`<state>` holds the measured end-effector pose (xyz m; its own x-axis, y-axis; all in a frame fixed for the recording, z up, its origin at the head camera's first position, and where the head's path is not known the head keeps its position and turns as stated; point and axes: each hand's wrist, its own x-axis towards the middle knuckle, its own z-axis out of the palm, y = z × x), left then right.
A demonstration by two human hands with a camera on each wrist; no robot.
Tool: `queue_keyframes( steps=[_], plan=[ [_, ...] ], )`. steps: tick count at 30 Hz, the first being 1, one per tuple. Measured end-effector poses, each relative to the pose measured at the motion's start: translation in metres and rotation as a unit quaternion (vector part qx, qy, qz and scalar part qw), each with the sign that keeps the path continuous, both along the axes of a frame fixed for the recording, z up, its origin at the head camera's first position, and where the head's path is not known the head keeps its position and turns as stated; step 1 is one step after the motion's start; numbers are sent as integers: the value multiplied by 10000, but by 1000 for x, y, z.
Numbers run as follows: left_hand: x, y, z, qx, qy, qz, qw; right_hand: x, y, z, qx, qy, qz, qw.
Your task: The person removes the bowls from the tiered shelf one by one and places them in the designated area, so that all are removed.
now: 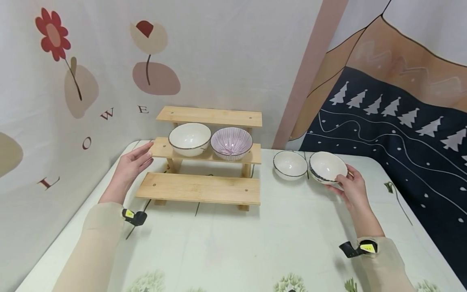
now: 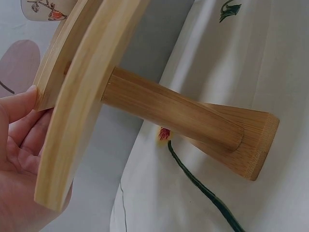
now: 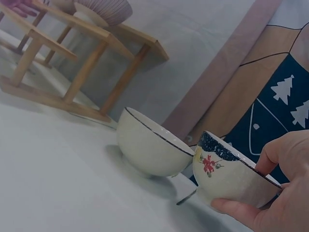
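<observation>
Pinching the wall of a speckled bowl (image 1: pixel 326 163), the right hand (image 1: pixel 353 190) has one digit over the lip and another low against the outside. The step in hand reads as the pick-up of this bowl at the right of the table (image 1: pixel 219 247). Moving it would call for a firm pinch, a level carry and clearance from the dark-rimmed bowl (image 1: pixel 290 164) just beside it, since a knock of rim on rim looks the likeliest slip. Farther left stands a three-tier wooden rack (image 1: pixel 197 188). At the end of its middle board (image 1: pixel 160 148), the left hand (image 1: pixel 132 164) has its fingers extended, one tip meeting the edge; it seems to act as a light steady. On that board a deep white bowl (image 1: pixel 189 138) and a purple-striped bowl (image 1: pixel 232 142) sit side by side.

The foot of the speckled bowl is partly masked by the fingers, and I cannot tell whether it rests on the table or hangs just above. Nor is it clear whether the two rims at the right touch. The board hides some left fingertips in the left wrist view, so their pressure is unreadable. The right wrist view crops the rack at the left and the top.
</observation>
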<state>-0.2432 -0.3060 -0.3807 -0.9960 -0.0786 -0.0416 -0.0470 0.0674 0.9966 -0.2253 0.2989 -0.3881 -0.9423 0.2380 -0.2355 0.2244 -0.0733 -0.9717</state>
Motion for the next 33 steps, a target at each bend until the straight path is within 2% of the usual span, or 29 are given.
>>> queue_keyframes(
  steps=[7, 14, 23, 33],
  plan=[
    [-3, -1, -2, -88, -29, 23, 10000, -6, 1, -6, -8, -87, -100, 9999],
    [-3, -1, -2, 15, -37, 30, 10000, -12, 1, -11, 22, -199, -302, 9993],
    [-3, -2, -3, 22, 41, -4, 10000, -14, 1, -17, 70, -229, -372, 9990],
    [-2, -1, -1, 94, -34, 24, 9999, -16, 2, -22, 60, -265, -403, 9988]
  ],
)
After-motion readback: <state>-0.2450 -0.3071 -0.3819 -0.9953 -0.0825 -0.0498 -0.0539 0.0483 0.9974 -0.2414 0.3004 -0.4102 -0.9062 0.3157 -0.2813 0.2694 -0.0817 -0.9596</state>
